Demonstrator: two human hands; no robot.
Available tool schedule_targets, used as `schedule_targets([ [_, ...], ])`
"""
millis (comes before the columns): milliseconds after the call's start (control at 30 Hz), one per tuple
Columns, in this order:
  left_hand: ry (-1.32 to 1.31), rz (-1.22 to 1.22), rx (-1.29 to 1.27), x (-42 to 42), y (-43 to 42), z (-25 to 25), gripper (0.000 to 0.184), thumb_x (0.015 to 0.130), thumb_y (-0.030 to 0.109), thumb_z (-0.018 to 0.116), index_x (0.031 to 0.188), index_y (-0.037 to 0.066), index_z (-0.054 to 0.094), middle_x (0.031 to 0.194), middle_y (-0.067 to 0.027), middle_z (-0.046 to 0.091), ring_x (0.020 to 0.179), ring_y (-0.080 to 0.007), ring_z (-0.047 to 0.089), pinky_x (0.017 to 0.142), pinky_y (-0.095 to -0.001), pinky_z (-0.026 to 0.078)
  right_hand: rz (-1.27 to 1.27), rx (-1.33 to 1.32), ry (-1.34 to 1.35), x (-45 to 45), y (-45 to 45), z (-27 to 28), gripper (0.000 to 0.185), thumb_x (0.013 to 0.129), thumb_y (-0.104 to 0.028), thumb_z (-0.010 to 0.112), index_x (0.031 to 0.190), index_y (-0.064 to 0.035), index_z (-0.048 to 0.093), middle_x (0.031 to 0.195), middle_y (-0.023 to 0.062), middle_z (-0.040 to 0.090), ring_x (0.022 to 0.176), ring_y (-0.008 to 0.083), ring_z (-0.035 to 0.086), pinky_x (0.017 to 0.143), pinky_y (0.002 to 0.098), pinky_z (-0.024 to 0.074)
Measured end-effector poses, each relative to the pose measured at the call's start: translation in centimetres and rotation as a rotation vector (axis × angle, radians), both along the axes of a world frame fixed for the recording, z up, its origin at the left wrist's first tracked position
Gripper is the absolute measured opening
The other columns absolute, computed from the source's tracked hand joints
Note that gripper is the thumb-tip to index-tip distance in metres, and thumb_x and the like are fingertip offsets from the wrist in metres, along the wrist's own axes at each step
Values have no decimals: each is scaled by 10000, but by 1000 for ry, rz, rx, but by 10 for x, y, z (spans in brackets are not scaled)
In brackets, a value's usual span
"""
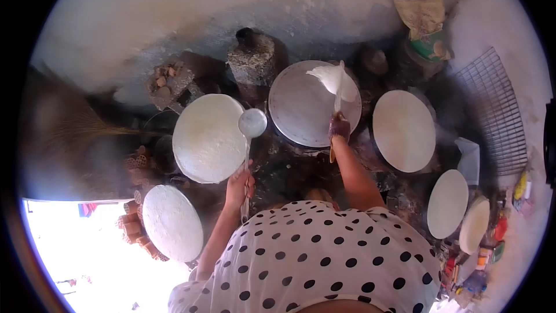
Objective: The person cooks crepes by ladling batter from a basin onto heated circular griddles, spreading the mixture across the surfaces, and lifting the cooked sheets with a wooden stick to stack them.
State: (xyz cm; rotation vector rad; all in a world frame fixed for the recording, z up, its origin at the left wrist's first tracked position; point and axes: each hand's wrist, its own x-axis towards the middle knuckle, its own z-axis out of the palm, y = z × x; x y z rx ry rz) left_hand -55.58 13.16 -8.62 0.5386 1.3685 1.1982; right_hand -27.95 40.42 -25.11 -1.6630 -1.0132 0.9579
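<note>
My left hand (237, 188) is wrapped around the long handle of a ladle (252, 123). The ladle's round bowl hangs beside the right rim of a large round pan covered in white batter (208, 139). My right hand (340, 126), with something dark purple over it, grips a long flat spatula (338, 102). Around the spatula's far end hangs a crumpled white sheet (327, 76) that looks like a thin pancake. Both are over a round greyish griddle (298, 107) with little or no batter on its surface.
More white-topped round pans stand at right (404, 131), far right (447, 204) and lower left (172, 223). A sooty cylindrical stove (252, 64) stands behind. A wire rack (495, 110) leans on the right wall, and a broom (87, 127) lies at left.
</note>
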Motion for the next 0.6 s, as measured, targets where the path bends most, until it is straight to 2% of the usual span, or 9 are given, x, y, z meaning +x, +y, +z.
schedule_targets([
  [67, 20, 8, -9, 1, -14, -5, 385, 980, 173, 381, 1338, 34, 411, 596, -4, 464, 375, -97, 389, 357, -225, 333, 123, -123, -306, -6, 25, 7, 361, 874, -330, 564, 988, -5, 668, 894, 174, 688, 876, 295, 661, 709, 378, 484],
  [200, -74, 102, -39, 9, -25, -13, 377, 987, 192, 379, 1338, 60, 418, 608, 5, 456, 404, -96, 399, 376, -222, 341, 509, 33, -238, 25, 43, 33, 383, 861, -367, 583, 979, -15, 677, 921, 206, 671, 865, 340, 657, 674, 409, 479],
  [300, -120, 156, -31, 20, -28, -6, 363, 985, 182, 380, 1325, 67, 441, 614, 1, 468, 403, -93, 408, 375, -219, 344, 531, -162, 68, 73, 40, 39, 420, 865, -401, 584, 1054, -34, 660, 910, 176, 685, 824, 287, 664, 692, 370, 479],
  [367, -152, 196, -26, 30, -22, 0, 354, 980, 160, 383, 1313, 63, 457, 620, -6, 488, 394, -92, 417, 368, -217, 345, 345, 248, -129, 92, 46, -9, 426, 877, -413, 571, 1102, -59, 647, 925, 118, 696, 813, 238, 656, 726, 347, 485],
  [433, -129, 164, -40, 40, -20, 6, 361, 990, 205, 377, 1330, 102, 437, 609, 17, 419, 412, -86, 376, 382, -233, 336, 256, 96, -255, 98, 44, -26, 432, 891, -444, 533, 1104, -87, 651, 978, 113, 687, 869, 242, 656, 767, 359, 494],
  [500, -102, 148, -30, 50, -19, 7, 352, 989, 211, 378, 1319, 110, 450, 612, 17, 416, 411, -85, 370, 381, -235, 333, 176, -249, 782, 81, 72, -99, 416, 902, -436, 495, 1108, -108, 647, 1046, 155, 650, 981, 310, 623, 801, 393, 491],
  [533, -142, 155, -38, 56, -19, 8, 348, 989, 212, 378, 1315, 116, 455, 616, 17, 417, 410, -84, 367, 381, -234, 334, 190, -217, 697, 66, 73, -82, 411, 892, -425, 509, 1109, -103, 644, 1034, 167, 648, 970, 320, 624, 798, 393, 491],
  [567, -182, 161, -46, 61, -19, 8, 344, 989, 213, 377, 1310, 122, 461, 619, 17, 418, 409, -84, 364, 382, -232, 334, 337, -158, -41, 48, 56, -14, 406, 881, -413, 523, 1110, -99, 641, 1023, 179, 647, 958, 329, 625, 794, 394, 490],
  [600, -202, 162, -49, 65, -20, 7, 343, 987, 218, 385, 1308, 131, 465, 626, 22, 416, 414, -85, 365, 383, -233, 336, 402, -154, -315, 35, 52, 24, 403, 871, -402, 537, 1111, -94, 639, 1011, 190, 645, 947, 339, 626, 791, 394, 489],
])
